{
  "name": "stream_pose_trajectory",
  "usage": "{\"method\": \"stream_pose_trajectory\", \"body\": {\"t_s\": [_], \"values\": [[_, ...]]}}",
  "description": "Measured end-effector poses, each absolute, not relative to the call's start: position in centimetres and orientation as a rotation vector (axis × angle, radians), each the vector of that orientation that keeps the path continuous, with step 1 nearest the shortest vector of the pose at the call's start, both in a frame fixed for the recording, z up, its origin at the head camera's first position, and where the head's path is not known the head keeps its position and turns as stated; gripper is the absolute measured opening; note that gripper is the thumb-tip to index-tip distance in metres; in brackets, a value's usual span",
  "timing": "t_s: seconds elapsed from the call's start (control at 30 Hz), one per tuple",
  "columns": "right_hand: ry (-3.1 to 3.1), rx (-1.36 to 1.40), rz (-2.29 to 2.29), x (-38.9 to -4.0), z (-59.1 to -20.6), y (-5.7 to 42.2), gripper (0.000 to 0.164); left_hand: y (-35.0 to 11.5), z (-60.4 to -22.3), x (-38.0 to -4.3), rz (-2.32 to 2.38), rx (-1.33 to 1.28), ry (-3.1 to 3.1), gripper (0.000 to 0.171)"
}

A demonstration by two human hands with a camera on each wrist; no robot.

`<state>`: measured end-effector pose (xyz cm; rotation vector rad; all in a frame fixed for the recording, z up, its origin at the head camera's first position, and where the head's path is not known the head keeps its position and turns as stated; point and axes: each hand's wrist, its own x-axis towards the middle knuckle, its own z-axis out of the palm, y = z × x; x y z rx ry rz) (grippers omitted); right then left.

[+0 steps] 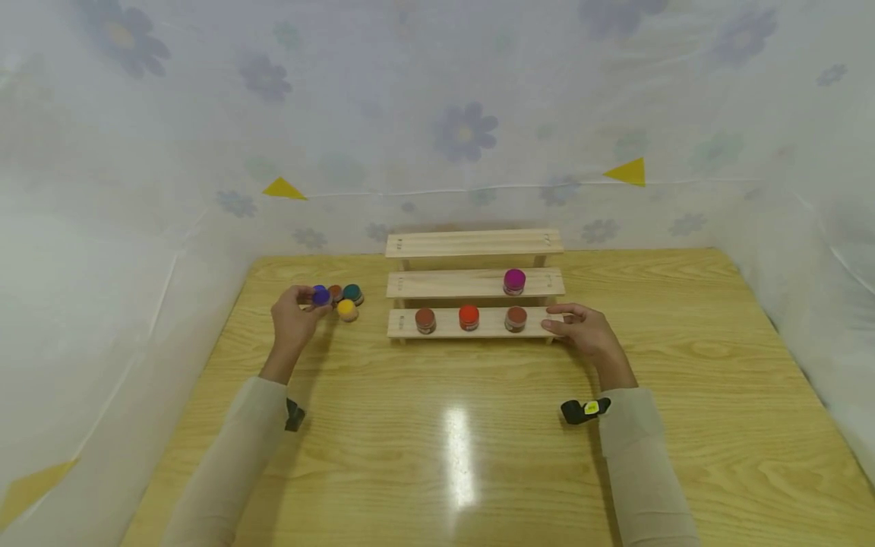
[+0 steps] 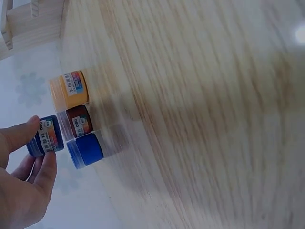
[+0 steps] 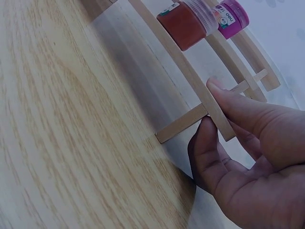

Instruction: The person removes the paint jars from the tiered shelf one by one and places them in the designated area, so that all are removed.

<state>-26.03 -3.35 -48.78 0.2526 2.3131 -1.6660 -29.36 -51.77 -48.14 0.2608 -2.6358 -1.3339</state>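
My left hand [image 1: 294,319] pinches a dark blue paint jar [image 2: 45,136] between thumb and fingertips, raised over the left part of the table. Close beside it stand a yellow jar [image 2: 71,90], a brown jar [image 2: 76,121] and a brighter blue jar [image 2: 86,150]. A teal-lidded jar [image 1: 352,293] shows behind the yellow one in the head view. On the right, my right hand [image 1: 584,330] grips the end of the lowest step of a three-step wooden rack [image 1: 475,286], thumb on top and fingers beneath.
Along the lowest step sit a brown jar [image 1: 425,320], a red jar [image 1: 469,317] and a reddish-brown jar [image 1: 516,319]. A magenta jar [image 1: 515,282] stands on the middle step. Flowered white sheeting [image 1: 465,137] encloses the back and sides of the wooden table [image 1: 383,456].
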Motion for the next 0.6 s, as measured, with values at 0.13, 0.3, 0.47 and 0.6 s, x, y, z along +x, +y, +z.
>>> {"method": "stream_pose_trajectory", "body": {"t_s": [0.13,0.3,0.47,0.6], "values": [[2.291,0.256,-1.680,-25.6,-47.7,-3.8,0.053,-51.9,-48.2,-29.4,-1.306,0.241,-2.669,0.039],[2.303,0.252,-1.652,-25.0,-46.4,-4.4,0.052,-52.0,-48.5,-29.6,-1.270,0.243,-2.705,0.040],[2.313,0.257,-1.640,-24.7,-46.0,-4.6,0.051,-51.9,-48.7,-29.9,-1.274,0.250,-2.731,0.040],[2.324,0.252,-1.629,-24.7,-45.9,-4.6,0.052,-52.0,-48.7,-30.0,-1.241,0.258,-2.772,0.041]]}}
